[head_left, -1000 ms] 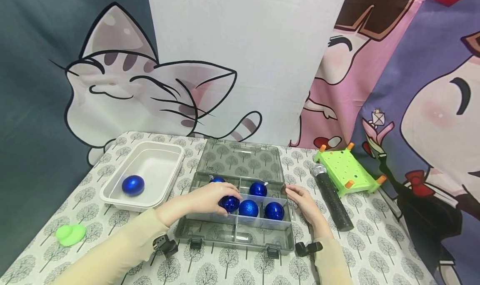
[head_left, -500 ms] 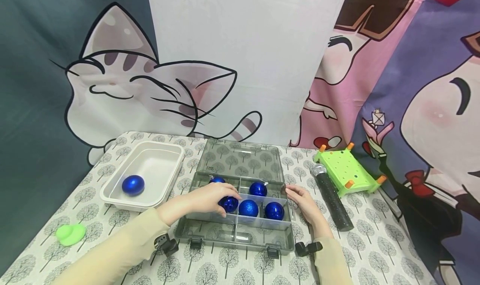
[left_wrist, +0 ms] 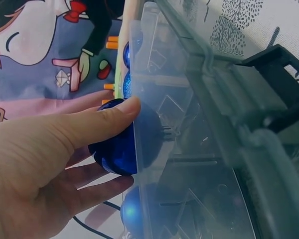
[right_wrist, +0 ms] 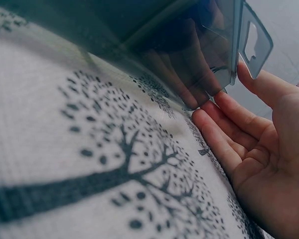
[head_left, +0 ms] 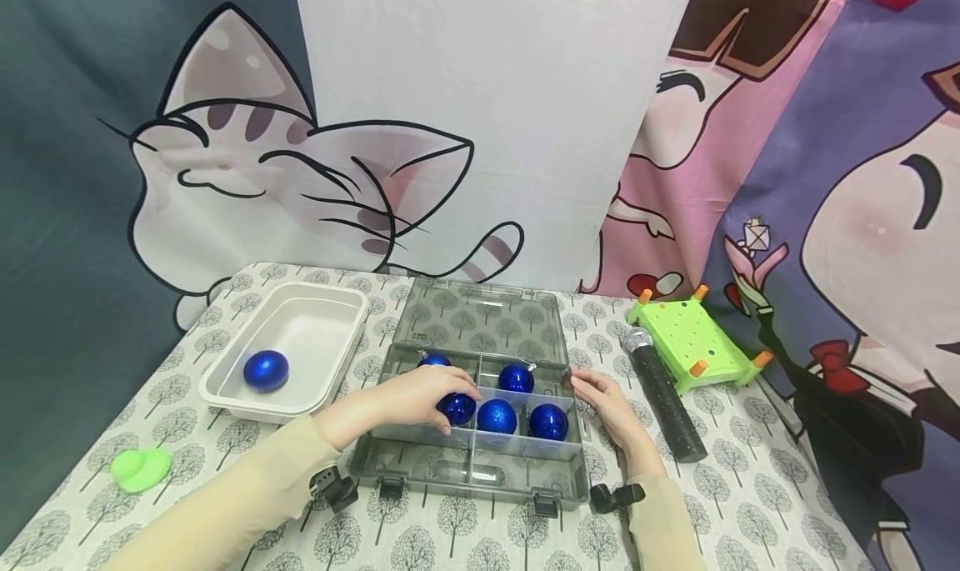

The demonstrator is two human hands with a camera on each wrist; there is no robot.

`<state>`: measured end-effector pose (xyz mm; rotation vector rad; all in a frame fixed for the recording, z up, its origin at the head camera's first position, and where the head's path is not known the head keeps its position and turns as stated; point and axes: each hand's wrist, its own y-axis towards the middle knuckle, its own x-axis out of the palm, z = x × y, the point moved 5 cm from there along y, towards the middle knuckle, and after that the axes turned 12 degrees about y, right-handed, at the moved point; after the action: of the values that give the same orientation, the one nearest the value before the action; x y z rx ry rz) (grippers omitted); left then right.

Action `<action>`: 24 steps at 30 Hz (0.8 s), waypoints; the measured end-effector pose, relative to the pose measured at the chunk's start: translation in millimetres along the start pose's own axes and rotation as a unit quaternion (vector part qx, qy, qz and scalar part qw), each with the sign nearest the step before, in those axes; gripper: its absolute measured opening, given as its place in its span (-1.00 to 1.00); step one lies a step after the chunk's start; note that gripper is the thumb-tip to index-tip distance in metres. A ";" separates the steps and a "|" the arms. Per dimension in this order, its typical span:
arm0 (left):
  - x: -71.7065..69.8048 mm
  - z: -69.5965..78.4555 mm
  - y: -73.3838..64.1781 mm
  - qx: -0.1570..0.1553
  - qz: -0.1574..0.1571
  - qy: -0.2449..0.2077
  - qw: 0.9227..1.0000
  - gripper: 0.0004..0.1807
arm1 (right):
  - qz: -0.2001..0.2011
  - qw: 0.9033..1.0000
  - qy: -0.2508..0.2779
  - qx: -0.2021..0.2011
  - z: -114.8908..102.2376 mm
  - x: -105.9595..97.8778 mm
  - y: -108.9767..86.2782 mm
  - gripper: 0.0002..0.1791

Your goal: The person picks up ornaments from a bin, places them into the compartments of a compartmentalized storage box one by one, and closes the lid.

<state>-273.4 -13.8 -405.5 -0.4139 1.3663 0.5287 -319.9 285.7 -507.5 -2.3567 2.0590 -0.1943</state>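
My left hand [head_left: 427,392] grips a shiny dark-blue bauble [left_wrist: 112,152] at the left of the middle row of a grey see-through compartment box [head_left: 420,458]. In the left wrist view the thumb lies over the bauble and the fingers curl behind it, beside the clear divider [left_wrist: 149,149]. A glittery blue bauble [head_left: 497,418] and a shiny bauble [head_left: 549,423] fill out that row. Behind stand another bauble [head_left: 516,378] and one partly hidden by my left hand [left_wrist: 35,159]. My right hand [right_wrist: 269,134] touches the box's right side with its fingertips.
The box's lid [head_left: 480,321] lies folded back. To the left, a white tray [head_left: 318,329] holds a matte blue ball [head_left: 266,372]. A green rounded object [head_left: 141,469] lies nearer. At right are a black microphone [head_left: 667,404] and a green pegged stand [head_left: 693,342].
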 end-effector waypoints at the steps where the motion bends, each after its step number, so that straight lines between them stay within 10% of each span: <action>1: 0.0 0.1 0.1 0.000 -0.001 0.000 1.000 -0.35 | -0.001 1.000 -0.001 0.000 0.0 -0.1 0.0 -0.51; 24: -1.1 -0.3 2.8 -0.003 -0.015 0.003 1.000 -0.33 | -0.001 1.000 -0.009 -0.007 0.6 -1.4 1.0 -0.52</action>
<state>-275.4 -11.9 -404.4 -0.4399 1.3619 0.5084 -321.0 286.9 -508.4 -2.3599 2.0576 -0.1588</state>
